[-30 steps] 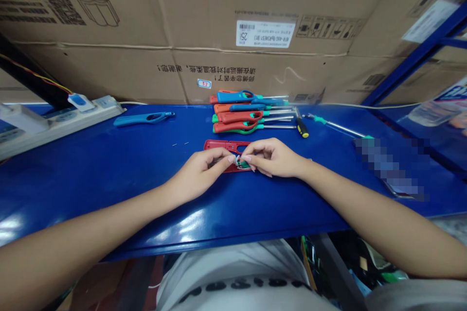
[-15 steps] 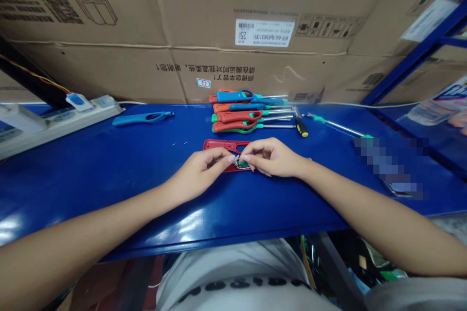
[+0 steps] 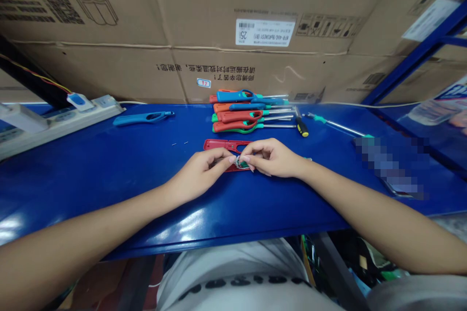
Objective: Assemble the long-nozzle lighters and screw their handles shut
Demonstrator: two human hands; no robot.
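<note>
Between my hands lies an opened red lighter, of the long-nosed kind. One half of its red shell [image 3: 216, 144] rests just beyond my fingers; the other half [image 3: 233, 168] is beneath them, mostly covered. My left hand [image 3: 204, 170] pinches thumb and forefinger at small pale inner parts, too small to name. My right hand [image 3: 273, 158] is closed, its fingertips meeting beside the left ones on a green piece [image 3: 243, 164] with thin white wire. The hands nearly touch, and they hide most of what they grip.
Several assembled lighters [image 3: 239, 116] are piled behind my hands, with a yellow-black screwdriver [image 3: 302, 128] beside them. Leftward are two tiny screws [image 3: 180, 144], a blue lighter shell [image 3: 142, 118] and a power strip [image 3: 62, 124]. A metal lighter tube [image 3: 345, 127] and a blurred-out phone [image 3: 390, 167] lie right.
Both hands stay in nearly the same place. Only the fingertips and the small pale parts between them have shifted slightly.
</note>
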